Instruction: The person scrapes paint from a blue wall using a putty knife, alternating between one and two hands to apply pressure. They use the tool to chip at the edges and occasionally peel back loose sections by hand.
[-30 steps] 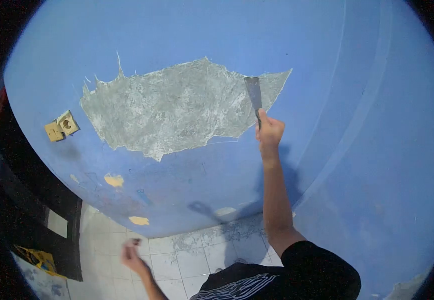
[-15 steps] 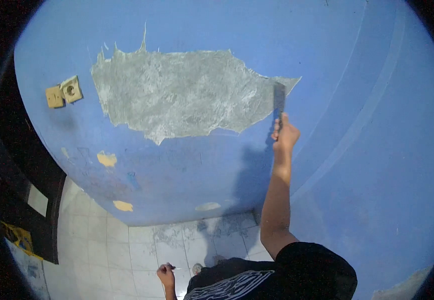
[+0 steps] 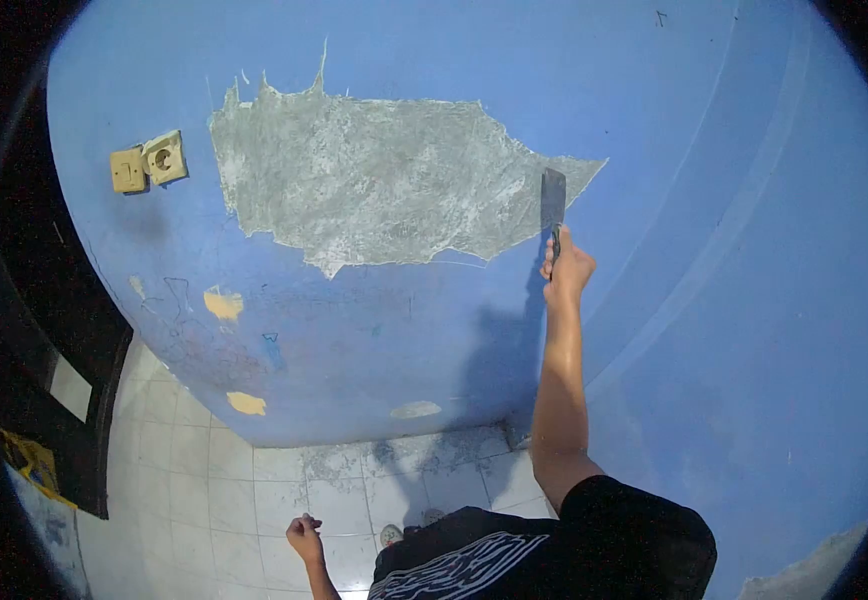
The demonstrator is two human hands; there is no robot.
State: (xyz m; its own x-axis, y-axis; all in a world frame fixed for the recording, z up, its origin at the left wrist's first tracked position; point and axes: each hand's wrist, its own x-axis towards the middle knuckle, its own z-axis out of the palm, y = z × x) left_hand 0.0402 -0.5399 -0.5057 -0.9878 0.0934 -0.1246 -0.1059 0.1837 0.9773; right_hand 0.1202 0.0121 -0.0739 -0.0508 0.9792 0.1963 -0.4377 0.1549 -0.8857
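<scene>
In my right hand [image 3: 570, 270] is the handle of a putty knife [image 3: 553, 192], its broad flat blade pointing up. The blade lies over the right end of a bare grey plaster patch [image 3: 374, 180], near the patch's lower edge. Ragged paint edges border this patch on the blue wall [image 3: 404, 340]. Low and to the left, my left hand [image 3: 305, 540] hangs above the tiled floor with its fingers closed; whatever they hold, if anything, is too small to make out.
A light switch [image 3: 128, 171] and a loose-looking socket [image 3: 165, 158] are at the wall's left. Smaller chipped spots, including a yellow one [image 3: 223, 303], lie lower down. Grey debris [image 3: 334, 462] litters the floor tiles at the wall's foot. A dark doorway stands at the left.
The putty knife's blade has shifted slightly left and down relative to the patch. My left hand has moved left and a little up. The view has turned slightly.
</scene>
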